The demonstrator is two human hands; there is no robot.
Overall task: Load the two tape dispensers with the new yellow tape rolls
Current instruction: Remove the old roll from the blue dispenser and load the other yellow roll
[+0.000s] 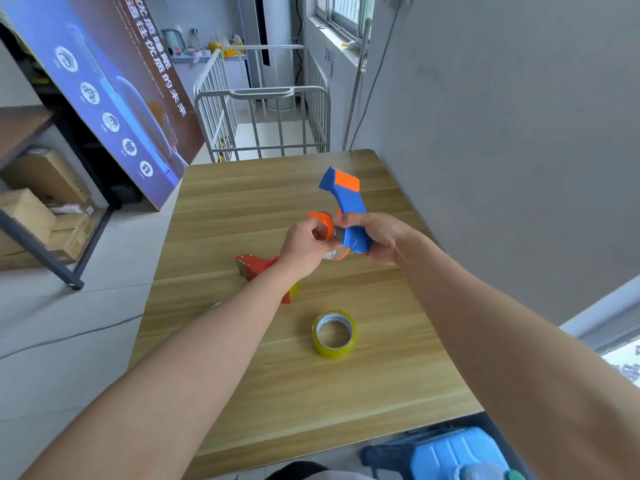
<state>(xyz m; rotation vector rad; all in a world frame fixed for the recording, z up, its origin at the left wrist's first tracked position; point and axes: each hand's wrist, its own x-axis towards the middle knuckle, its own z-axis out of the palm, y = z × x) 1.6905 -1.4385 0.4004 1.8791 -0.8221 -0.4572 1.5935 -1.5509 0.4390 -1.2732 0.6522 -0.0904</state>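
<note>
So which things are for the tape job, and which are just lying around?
For the job:
blue dispenser, held in both hands
red dispenser on the table
yellow tape roll on the table

Just lying around:
poster board
metal cart
cardboard boxes

grey wall (502, 98), window (346, 12), wooden table (242, 188), tiled floor (69, 323)
</note>
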